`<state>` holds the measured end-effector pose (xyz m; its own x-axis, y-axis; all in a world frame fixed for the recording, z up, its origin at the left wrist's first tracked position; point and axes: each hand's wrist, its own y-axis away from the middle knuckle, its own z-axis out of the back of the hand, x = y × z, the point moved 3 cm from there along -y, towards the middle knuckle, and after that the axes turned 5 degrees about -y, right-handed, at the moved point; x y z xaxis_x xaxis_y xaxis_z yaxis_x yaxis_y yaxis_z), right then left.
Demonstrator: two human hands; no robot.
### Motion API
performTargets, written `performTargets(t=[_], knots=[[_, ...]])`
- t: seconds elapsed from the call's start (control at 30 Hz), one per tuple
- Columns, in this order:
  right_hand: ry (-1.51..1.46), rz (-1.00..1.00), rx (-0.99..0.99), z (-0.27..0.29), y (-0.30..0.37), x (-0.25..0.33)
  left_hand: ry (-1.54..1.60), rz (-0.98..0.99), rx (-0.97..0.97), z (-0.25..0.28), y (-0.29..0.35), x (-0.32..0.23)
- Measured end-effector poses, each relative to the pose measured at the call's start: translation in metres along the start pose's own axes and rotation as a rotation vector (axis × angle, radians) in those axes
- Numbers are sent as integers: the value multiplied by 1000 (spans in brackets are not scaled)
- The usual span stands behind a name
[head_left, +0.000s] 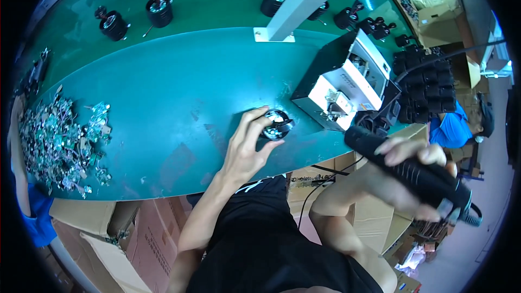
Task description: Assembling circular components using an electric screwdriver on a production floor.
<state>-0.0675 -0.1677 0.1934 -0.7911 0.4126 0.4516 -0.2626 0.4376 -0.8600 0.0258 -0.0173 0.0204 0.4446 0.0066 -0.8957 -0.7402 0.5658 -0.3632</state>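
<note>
My left hand (247, 144) rests at the middle of the green worktable, its fingers and thumb curled round a small round black housing (278, 125) with shiny parts inside. Off to the right, past the table's front edge, my right hand (407, 176) is wrapped round a black electric screwdriver (418, 179) with a cord at its rear end. The tool is held tilted and apart from the housing; motion blurs this hand somewhat. Just right of the housing stands a black and white metal box-shaped machine (347, 84) with an open top.
A heap of small circuit boards with wires (62, 141) lies at the left. Several black cylindrical units (159, 10) stand along the far strip, behind a grey metal post (304, 5). Stacked black housings (426, 84) sit at right. Cardboard boxes (125, 239) are below. People in blue (455, 126) are at both sides.
</note>
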Motion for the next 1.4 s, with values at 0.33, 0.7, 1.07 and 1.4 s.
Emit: performTargets(t=[0.33,0.7,1.07,1.4], knots=[[218,-209,-210,26,3,-30,-30,81,78,-5,-2,0],[-140,-138,-51,-18,22,-30,-56,-45,121,-5,2,0],[-244,-260,-34,-30,29,-39,-43,-102,150,-3,4,-3],[-214,-164,114,-36,23,-42,-63,-138,171,-1,1,-5]])
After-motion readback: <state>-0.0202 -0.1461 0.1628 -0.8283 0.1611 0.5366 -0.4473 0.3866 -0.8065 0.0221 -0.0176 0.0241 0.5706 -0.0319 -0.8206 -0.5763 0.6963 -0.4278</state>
